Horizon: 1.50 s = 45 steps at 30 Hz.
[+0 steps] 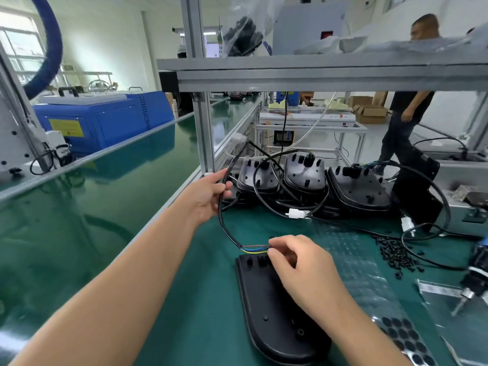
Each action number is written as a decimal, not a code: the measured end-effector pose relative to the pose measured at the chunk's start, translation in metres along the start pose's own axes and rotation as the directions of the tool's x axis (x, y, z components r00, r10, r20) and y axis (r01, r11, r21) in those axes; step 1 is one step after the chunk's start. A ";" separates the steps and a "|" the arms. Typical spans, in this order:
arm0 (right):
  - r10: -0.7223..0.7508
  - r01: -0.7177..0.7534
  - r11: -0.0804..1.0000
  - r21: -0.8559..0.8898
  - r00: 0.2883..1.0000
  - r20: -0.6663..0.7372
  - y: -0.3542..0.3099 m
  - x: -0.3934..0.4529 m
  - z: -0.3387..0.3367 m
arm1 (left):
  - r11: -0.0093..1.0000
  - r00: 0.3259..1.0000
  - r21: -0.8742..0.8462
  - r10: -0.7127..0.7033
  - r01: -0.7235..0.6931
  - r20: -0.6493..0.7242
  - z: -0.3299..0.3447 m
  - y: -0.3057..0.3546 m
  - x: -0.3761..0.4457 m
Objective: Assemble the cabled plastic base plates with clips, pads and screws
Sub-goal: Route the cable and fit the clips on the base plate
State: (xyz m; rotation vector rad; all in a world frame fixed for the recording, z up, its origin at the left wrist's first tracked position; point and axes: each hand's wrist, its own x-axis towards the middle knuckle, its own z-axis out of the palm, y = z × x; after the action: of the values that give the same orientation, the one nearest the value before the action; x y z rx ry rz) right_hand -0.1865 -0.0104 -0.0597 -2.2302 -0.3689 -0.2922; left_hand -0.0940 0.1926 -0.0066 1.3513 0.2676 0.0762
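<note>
A black plastic base plate [274, 313] lies flat on the green mat in front of me. My right hand [298, 262] hovers over its far end and pinches the coloured wire ends [254, 249] of a black cable [221, 220]. My left hand [208, 194] grips the same cable higher up, where it loops up to a white connector [239, 140]. A sheet of round black pads [404, 336] lies to the right of the plate. Small black clips [393, 252] are scattered beyond it.
Several cabled base plates [306, 178] lean in a row at the back under an aluminium shelf frame [317, 72]. An electric screwdriver [472, 281] lies at the right edge. A person [406, 107] walks behind the bench. A green conveyor belt [79, 207] runs on the left.
</note>
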 end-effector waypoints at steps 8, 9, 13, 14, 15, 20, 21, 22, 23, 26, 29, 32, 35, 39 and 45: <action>-0.220 0.268 0.932 -0.243 0.953 0.210 0.004 0.008 -0.004 | 0.993 0.998 -0.119 0.013 -0.006 0.057 -0.024 -0.015 -0.038; -0.229 0.290 0.924 -0.249 0.942 0.246 0.002 0.007 -0.004 | 0.988 0.998 -0.152 0.015 -0.006 0.056 -0.028 -0.016 -0.046; -0.241 0.301 0.933 -0.198 0.930 0.279 -0.001 -0.006 -0.017 | 0.970 0.998 -0.244 0.020 -0.004 0.062 -0.043 -0.020 -0.078; -0.242 0.299 0.939 -0.169 0.925 0.292 -0.001 -0.012 -0.022 | 0.966 0.997 -0.259 0.017 0.002 0.074 -0.046 -0.022 -0.087; -0.241 0.298 0.942 -0.152 0.920 0.309 -0.002 -0.019 -0.026 | 0.961 0.996 -0.276 0.016 0.009 0.089 -0.048 -0.025 -0.095; -0.159 0.262 0.938 -0.226 0.907 0.391 -0.003 -0.047 -0.045 | 0.942 0.988 -0.335 0.039 0.014 0.152 -0.047 -0.042 -0.124; -0.131 0.247 0.935 -0.255 0.907 0.399 -0.005 -0.047 -0.048 | 0.941 0.987 -0.337 0.044 0.010 0.154 -0.043 -0.044 -0.126; -0.100 0.218 0.937 -0.273 0.916 0.388 -0.009 -0.046 -0.050 | 0.944 0.988 -0.330 0.047 0.005 0.149 -0.039 -0.046 -0.128; -0.073 0.168 0.953 -0.254 0.935 0.346 -0.015 -0.041 -0.053 | 0.951 0.989 -0.309 0.046 0.000 0.141 -0.034 -0.047 -0.130; 0.032 -0.060 0.989 0.132 0.978 0.205 -0.031 -0.006 -0.051 | 0.983 0.992 -0.180 0.043 -0.021 0.122 -0.016 -0.051 -0.136; 0.224 -0.425 0.623 0.656 0.901 0.371 -0.044 0.045 -0.035 | 0.998 0.992 -0.008 0.063 -0.063 0.108 0.001 -0.058 -0.144; 0.263 -0.555 0.097 0.826 0.815 0.516 -0.056 0.074 -0.022 | 0.978 0.989 0.188 0.069 -0.093 0.130 0.006 -0.061 -0.152; 0.254 -0.517 0.038 0.855 0.833 0.492 -0.063 0.081 -0.012 | 0.960 0.991 0.269 0.048 -0.080 0.123 -0.001 -0.042 -0.146; 0.155 -0.437 0.239 0.867 0.899 0.411 -0.082 0.055 0.000 | 0.987 0.988 -0.086 -0.125 0.133 0.093 -0.009 0.011 -0.095; -0.023 -0.088 0.862 0.498 0.977 0.213 -0.099 -0.001 0.020 | 0.925 0.965 -0.283 -0.222 0.254 0.139 0.014 0.060 -0.041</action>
State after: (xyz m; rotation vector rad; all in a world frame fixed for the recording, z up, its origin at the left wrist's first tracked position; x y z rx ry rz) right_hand -0.2211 0.0652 -0.0028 -1.7435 -0.4620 0.0658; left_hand -0.1246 0.1839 0.0607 1.0091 0.3168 -0.1538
